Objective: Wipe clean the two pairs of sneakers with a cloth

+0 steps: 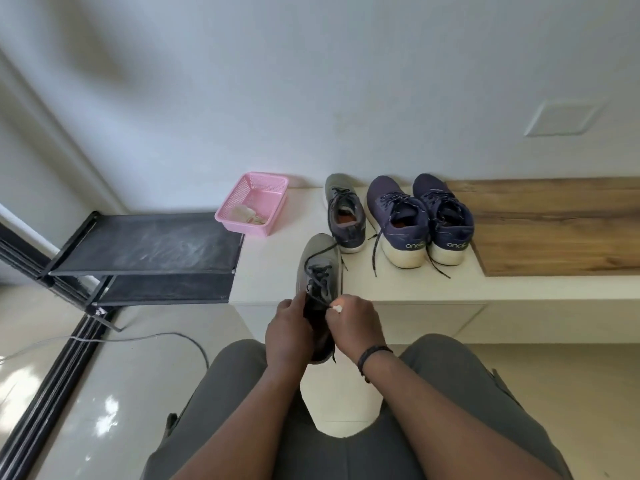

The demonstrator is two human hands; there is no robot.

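We hold the grey sneaker (pixel 320 271) by its heel: our left hand (pixel 289 332) curls round it, our right hand (pixel 353 323) pinches a white cloth (pixel 337 309) against it.

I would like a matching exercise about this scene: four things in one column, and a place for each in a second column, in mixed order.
Things:
1. pink plastic basket
2. pair of navy blue sneakers
3. grey sneaker with black laces
4. black mesh shoe rack

Places:
A. held by both hands at the front edge of the white bench
B. on the floor, left of the bench
C. on the bench, beside the wooden board
D. on the bench's left end, near the wall

Pairs: 1-D, 2-C, 3-A, 4-B
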